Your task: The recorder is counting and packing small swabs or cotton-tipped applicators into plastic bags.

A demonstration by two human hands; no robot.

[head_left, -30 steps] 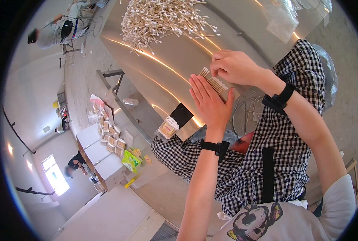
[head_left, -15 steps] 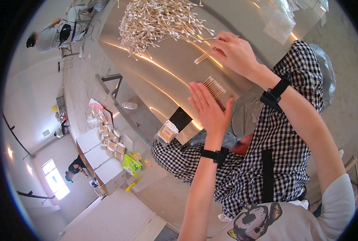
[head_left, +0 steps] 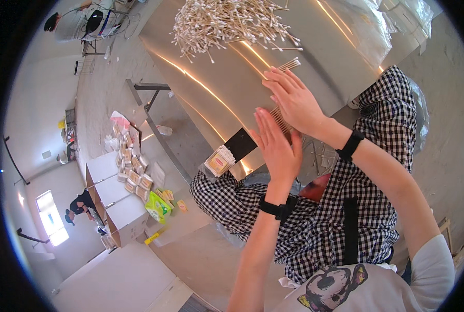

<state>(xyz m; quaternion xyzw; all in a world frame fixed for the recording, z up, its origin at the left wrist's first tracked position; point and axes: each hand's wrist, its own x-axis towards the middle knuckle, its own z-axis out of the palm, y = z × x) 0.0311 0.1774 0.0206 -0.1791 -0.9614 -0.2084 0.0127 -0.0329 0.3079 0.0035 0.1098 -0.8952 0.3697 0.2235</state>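
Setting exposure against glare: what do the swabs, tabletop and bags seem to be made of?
Swabs: probably wooden sticks, matte and tan, with soft-looking white tips, likely cotton. Tabletop: probably sheet metal, smooth and grey; it throws back bright streaks of light. Bags: likely thin plastic film, glossy and see-through, with creases that catch the light.

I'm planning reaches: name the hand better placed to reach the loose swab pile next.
Probably the right hand: it lies nearer the loose swab pile, while the left hand sits farther back beside the row of swabs.
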